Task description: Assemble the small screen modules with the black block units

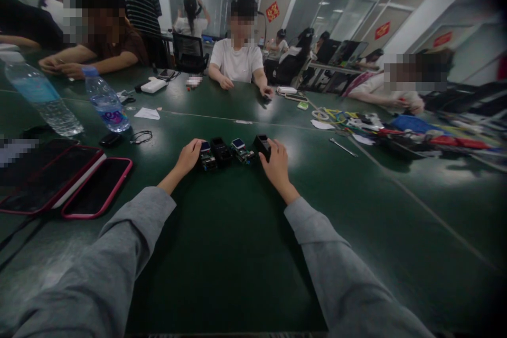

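Observation:
Four small devices are lined up on the dark green table [233, 222] in front of me. My left hand [187, 159] is at the left end, its fingers closed against the side of a circuit board [207, 157] with a little screen. Beside that board lies a black plastic case [221, 152]. A second circuit board [243, 152] with a screen sits to the right of it. My right hand [276, 165] grips another black case [262, 143] at the right end, thumb on the near side and fingers over the far side.
To the left are a pink-edged phone [98, 188], a dark tablet case [51, 174] and two water bottles, one large [39, 96] and one smaller [105, 99]. Right of my hands lie a wrench [343, 147] and a heap of cables and tools [400, 134]. A person [237, 58] sits opposite.

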